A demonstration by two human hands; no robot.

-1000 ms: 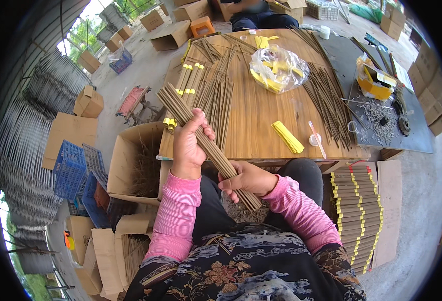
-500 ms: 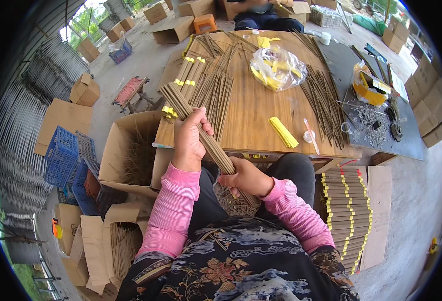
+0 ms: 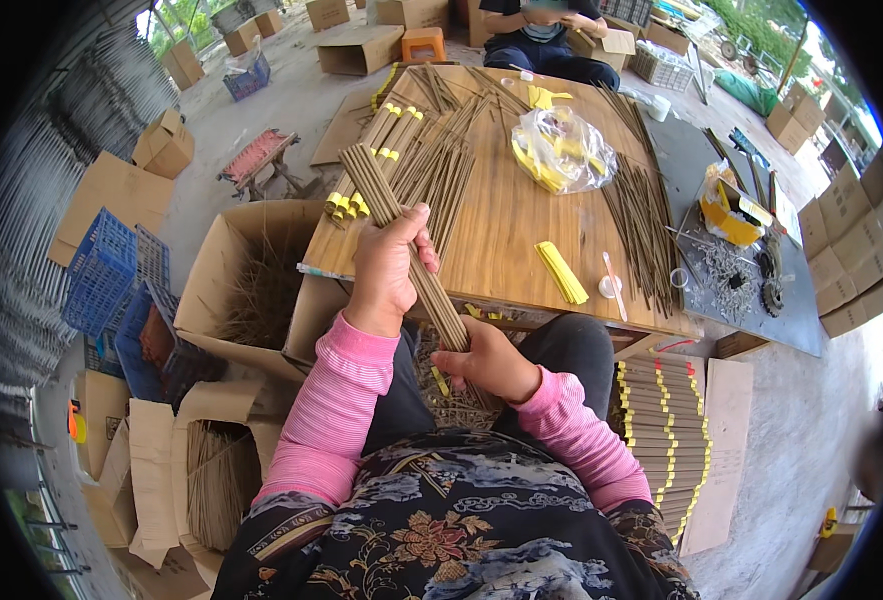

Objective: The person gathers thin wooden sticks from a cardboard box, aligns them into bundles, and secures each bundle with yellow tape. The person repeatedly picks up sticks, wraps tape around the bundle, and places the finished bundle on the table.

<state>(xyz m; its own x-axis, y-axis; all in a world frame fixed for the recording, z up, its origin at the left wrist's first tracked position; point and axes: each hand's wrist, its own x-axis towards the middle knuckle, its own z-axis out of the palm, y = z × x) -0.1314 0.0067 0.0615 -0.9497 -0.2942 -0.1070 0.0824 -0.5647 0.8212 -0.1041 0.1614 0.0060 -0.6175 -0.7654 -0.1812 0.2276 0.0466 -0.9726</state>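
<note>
A bundle of thin brown incense sticks (image 3: pixel 438 303) slants across my lap, its upper end tilted to the left over the table's near edge. My left hand (image 3: pixel 385 270) is wrapped round its middle, thumb on top. Lower down, my right hand (image 3: pixel 495 360) grips the same bundle, its fingers partly hidden underneath. Just beyond my left hand lie several finished bundles with yellow bands (image 3: pixel 373 160), beside loose sticks (image 3: pixel 451 185). On the tabletop to the right are a stack of yellow paper strips (image 3: pixel 560 272) and a small white round container (image 3: pixel 610 287) with a thin stick-like tool (image 3: pixel 614 268).
A clear plastic bag (image 3: pixel 564 150) of yellow strips sits on the wooden table (image 3: pixel 506 235). Banded bundles (image 3: pixel 664 440) lie in rows at my right. Open cardboard boxes (image 3: pixel 206 300) and blue crates (image 3: pixel 101 270) stand at my left. Across the table sits another person (image 3: pixel 541 40).
My view has shifted slightly, showing more of the person opposite. Both hands keep hold of the incense bundle, which now stands a little steeper in the picture.
</note>
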